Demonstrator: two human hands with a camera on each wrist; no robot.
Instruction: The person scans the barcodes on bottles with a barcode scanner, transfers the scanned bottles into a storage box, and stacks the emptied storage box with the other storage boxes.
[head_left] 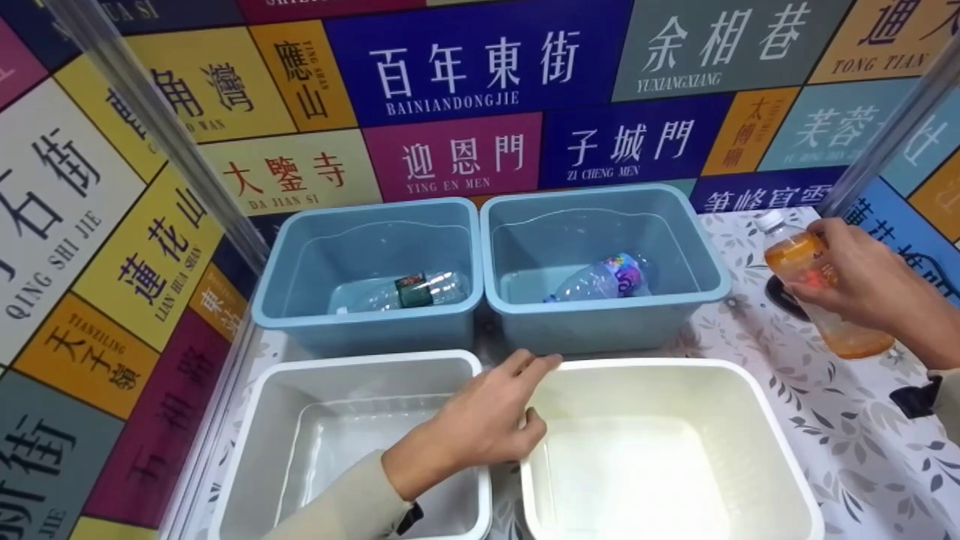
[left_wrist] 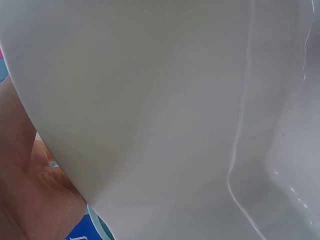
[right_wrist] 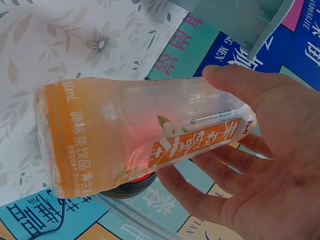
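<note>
On the right, my right hand (head_left: pixel 870 277) grips a plastic drink bottle (head_left: pixel 832 319) with an orange label and white cap. The bottle is tilted; the right wrist view shows the thumb along one side of the bottle (right_wrist: pixel 135 135) and the fingers round the other. My left hand (head_left: pixel 484 416) hangs over the gap between two white bins, fingers loosely bent. Its index fingertip and thumb lie right at the rim of the right white bin (head_left: pixel 637 365). In the left wrist view, the left hand (left_wrist: pixel 40 200) shows beyond the edge of a white wall.
Behind stand two blue-grey bins: the left bin (head_left: pixel 300 319) holds a clear bottle (head_left: pixel 442 289) with a dark label, the right bin (head_left: pixel 607 307) a clear bottle (head_left: pixel 600 279) with a purple label. The left white bin (head_left: pixel 247 420) is in front. A dark round object (head_left: pixel 784 300) lies near the right hand.
</note>
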